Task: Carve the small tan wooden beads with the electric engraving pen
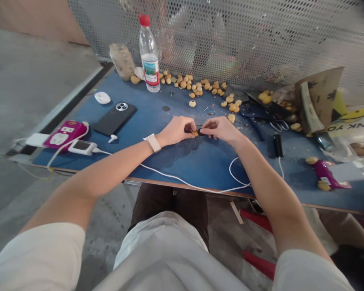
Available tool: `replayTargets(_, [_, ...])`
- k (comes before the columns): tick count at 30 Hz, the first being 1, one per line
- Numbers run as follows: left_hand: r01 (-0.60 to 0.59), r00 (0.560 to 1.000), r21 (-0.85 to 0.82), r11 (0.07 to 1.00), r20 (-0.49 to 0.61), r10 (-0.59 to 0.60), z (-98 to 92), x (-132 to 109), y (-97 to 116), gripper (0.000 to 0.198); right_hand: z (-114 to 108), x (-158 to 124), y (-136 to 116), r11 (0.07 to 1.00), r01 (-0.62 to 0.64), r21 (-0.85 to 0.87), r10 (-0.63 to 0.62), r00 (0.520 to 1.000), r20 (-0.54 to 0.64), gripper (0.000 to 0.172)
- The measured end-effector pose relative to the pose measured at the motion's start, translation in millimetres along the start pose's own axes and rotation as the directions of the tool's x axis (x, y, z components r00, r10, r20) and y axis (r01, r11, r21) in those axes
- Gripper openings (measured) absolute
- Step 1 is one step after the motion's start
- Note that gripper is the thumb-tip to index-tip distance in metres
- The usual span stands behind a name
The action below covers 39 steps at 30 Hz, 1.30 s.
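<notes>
Over the middle of the blue tabletop (182,161), my two hands nearly meet. My left hand (180,129) has its fingers and thumb pinched on a small yellow-tan piece (195,133), partly covered by the fingers. Close beside it, my right hand (218,128) is closed, with thumb and fingertips at a small dark round piece (200,131). Whether the dark piece touches the yellow one cannot be made out. Beyond the hands lie several small round yellow-tan pieces (192,104), shaped like little gourds.
A water bottle (151,66) stands at the back by a perforated metal panel (245,44). Left lie a phone (113,119), an earbud (112,138) and a pink power strip (68,128). Right are blue-handled pliers (256,126), scissors (279,125) and cardboard (320,97). A white cable (182,180) crosses the front.
</notes>
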<state>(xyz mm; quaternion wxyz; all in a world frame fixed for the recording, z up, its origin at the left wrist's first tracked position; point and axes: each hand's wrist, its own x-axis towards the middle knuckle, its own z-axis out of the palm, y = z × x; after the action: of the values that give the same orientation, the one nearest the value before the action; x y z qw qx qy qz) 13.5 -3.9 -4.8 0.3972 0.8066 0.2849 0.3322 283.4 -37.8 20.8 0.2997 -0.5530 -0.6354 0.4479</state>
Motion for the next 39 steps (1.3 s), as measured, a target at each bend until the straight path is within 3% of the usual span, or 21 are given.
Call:
replayTargets(11, [-0.004, 0.999, -0.034, 0.999, 0.032, 0.005, -3.8, 5.3, -11.7, 0.027, 4.1, -3.4, -1.0, 0.999, -0.004, -0.050, 0.003, 1.000, -0.008, 0.060])
replayTargets(20, [-0.025, 0.999, 0.002, 1.000, 0.049, 0.025, -2.4, 3.1, -7.5, 0.025, 3.8, -4.4, -2.3, 0.996, 0.035, -0.076, -0.032, 0.998, 0.045, 0.064])
replayTargets(27, [-0.027, 0.999, 0.047, 0.999, 0.018, 0.026, -2.6, 3.4, -6.3, 0.027, 7.8, -6.1, -3.6, 0.994, 0.059, -0.093, -0.064, 0.996, -0.056, 0.063])
replayTargets(33, [-0.030, 0.999, 0.158, 0.987, -0.010, 0.032, 0.4, 2.4, -4.2, 0.016, 15.6, -6.4, 2.2, 0.988, 0.070, -0.139, -0.091, 0.984, -0.151, 0.060])
replayTargets(39, [-0.058, 0.998, 0.269, 0.962, -0.014, 0.064, 3.5, 1.7, -3.3, 0.011, 25.5, 3.2, 17.9, 0.974, 0.137, -0.180, -0.181, 0.950, -0.255, 0.039])
